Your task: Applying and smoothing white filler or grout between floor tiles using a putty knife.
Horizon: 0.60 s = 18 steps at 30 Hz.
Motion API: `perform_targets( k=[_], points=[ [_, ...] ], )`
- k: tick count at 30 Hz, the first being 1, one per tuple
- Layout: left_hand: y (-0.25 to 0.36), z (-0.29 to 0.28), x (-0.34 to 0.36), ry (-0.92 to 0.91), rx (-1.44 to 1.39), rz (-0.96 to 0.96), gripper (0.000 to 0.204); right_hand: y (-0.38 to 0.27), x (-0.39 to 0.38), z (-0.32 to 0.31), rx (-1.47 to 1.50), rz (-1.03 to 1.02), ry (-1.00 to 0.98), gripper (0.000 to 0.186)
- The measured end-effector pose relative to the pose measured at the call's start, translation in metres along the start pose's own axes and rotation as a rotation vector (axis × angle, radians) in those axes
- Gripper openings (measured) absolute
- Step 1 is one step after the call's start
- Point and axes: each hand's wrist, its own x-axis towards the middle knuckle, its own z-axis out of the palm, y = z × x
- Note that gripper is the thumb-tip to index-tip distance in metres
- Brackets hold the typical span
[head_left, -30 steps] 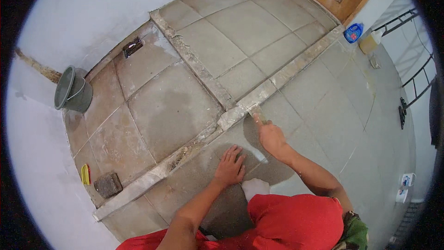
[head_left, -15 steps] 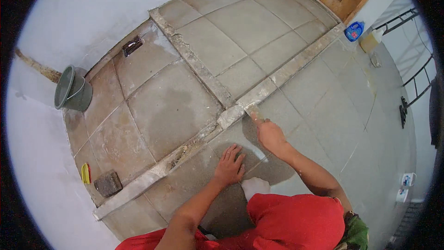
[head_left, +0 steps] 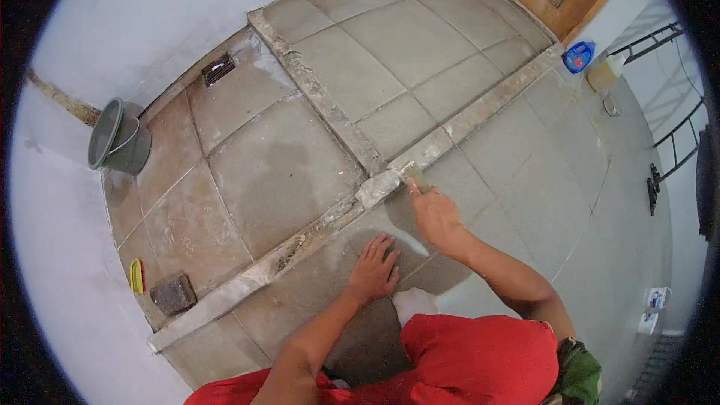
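My right hand (head_left: 436,219) is closed round a small flat tan tool that looks like a scraper (head_left: 413,173). Its blade end meets the near edge of the rough, pale raised curb (head_left: 427,148), just right of a whitish patch (head_left: 377,189) at the joint. The tool's handle is mostly hidden in my fingers. My left hand (head_left: 373,274) lies flat on the floor tiles (head_left: 300,285), fingers spread and holding nothing. Darker, wet-looking floor lies around and between both hands.
Beyond the curb, a grey bucket (head_left: 127,146), a yellow brush (head_left: 136,276) and a dark block (head_left: 174,295) stand at left. A drain grate (head_left: 218,69) sits near the wall. At far right are a blue bottle (head_left: 578,57), a yellowish jug (head_left: 602,75) and a black ladder-like frame (head_left: 679,131).
My right hand and the scraper have shifted slightly to the right along the curb. My left hand stays flat in place. The view has tilted a little.
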Motion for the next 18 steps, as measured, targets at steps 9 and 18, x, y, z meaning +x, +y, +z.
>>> perform_targets(
  k=[9,18],
  points=[
    [0.0,0.002,0.004,0.08,-0.057,0.03,0.047,-0.005,0.001,0.003,-0.091,0.075,-0.04,0.063],
    [0.001,-0.002,0.002,0.02,0.003,0.007,0.044,-0.004,-0.003,0.008,-0.081,0.056,-0.002,0.06]
  ],
)
